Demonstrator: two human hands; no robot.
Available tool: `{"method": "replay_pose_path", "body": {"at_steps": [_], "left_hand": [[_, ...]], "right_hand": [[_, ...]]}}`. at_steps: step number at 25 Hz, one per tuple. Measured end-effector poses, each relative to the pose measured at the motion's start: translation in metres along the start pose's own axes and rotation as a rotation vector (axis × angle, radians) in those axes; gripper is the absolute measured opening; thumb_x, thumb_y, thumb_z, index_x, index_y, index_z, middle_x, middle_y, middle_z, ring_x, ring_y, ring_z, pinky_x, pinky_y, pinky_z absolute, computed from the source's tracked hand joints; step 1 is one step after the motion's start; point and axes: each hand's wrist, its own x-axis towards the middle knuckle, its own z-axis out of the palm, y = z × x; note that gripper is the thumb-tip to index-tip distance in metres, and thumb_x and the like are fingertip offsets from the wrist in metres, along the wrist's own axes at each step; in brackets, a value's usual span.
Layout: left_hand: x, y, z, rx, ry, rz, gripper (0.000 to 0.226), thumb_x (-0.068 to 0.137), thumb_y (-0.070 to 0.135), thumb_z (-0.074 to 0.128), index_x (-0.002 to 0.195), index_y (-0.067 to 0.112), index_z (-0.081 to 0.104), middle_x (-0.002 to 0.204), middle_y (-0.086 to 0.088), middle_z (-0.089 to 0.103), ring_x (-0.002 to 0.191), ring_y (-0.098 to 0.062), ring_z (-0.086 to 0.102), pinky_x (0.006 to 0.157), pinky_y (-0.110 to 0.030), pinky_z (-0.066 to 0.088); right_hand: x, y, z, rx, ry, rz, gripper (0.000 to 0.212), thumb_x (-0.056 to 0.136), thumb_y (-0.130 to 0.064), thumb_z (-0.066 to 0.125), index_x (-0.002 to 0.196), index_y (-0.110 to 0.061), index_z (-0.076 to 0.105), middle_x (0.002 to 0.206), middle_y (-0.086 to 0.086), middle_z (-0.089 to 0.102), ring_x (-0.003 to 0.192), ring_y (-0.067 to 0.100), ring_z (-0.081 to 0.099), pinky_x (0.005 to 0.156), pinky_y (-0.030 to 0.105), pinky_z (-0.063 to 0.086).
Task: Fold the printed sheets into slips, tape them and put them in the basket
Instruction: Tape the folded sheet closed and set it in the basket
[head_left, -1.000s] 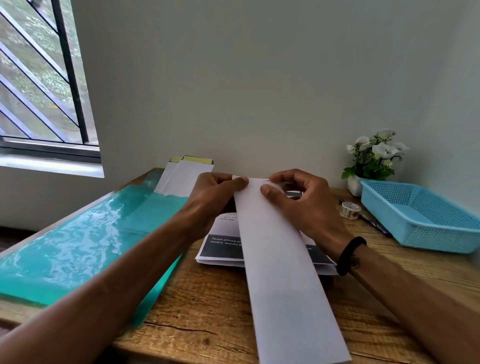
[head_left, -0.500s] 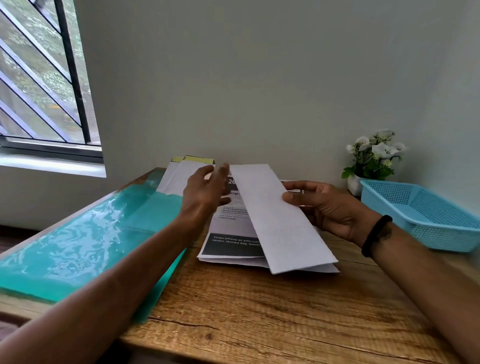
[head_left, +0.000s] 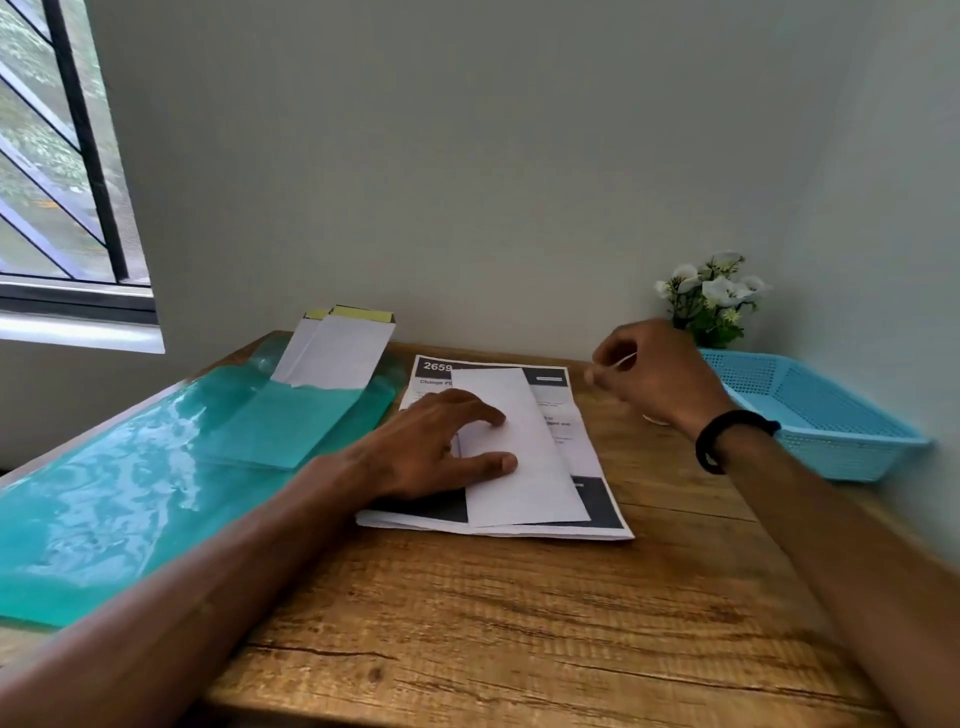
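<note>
A folded white slip (head_left: 519, 457) lies lengthwise on the stack of printed sheets (head_left: 592, 499) in the middle of the wooden desk. My left hand (head_left: 436, 441) rests flat on the slip's left edge, fingers spread, thumb and forefinger on the paper. My right hand (head_left: 654, 374) hovers above the desk between the stack and the blue basket (head_left: 831, 415), with its fingertips pinched together; I cannot make out whether anything is between them. A pale sliver of the tape roll (head_left: 655, 420) shows under the right wrist. The basket at the far right looks empty.
A glossy teal plastic folder (head_left: 130, 493) covers the desk's left side, with long white envelopes (head_left: 337, 353) on its far end. A small pot of white flowers (head_left: 711, 301) stands in the back corner behind the basket. A window is at the left.
The slip was held up in both hands and now lies on the stack. My left hand has come down onto it. My right hand let go and moved right toward the tape roll.
</note>
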Motion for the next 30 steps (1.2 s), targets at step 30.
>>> {"method": "replay_pose_path", "body": {"at_steps": [30], "left_hand": [[0.001, 0.021, 0.003, -0.405, 0.568, 0.254, 0.053, 0.090, 0.043, 0.075, 0.139, 0.037, 0.059, 0.119, 0.019, 0.071, 0.103, 0.004, 0.068, 0.078, -0.012, 0.058]], "right_hand": [[-0.060, -0.036, -0.001, 0.945, -0.347, 0.215, 0.035, 0.086, -0.037, 0.075, 0.116, -0.019, 0.077, 0.108, 0.005, 0.081, 0.102, 0.025, 0.077, 0.088, 0.042, 0.063]]}}
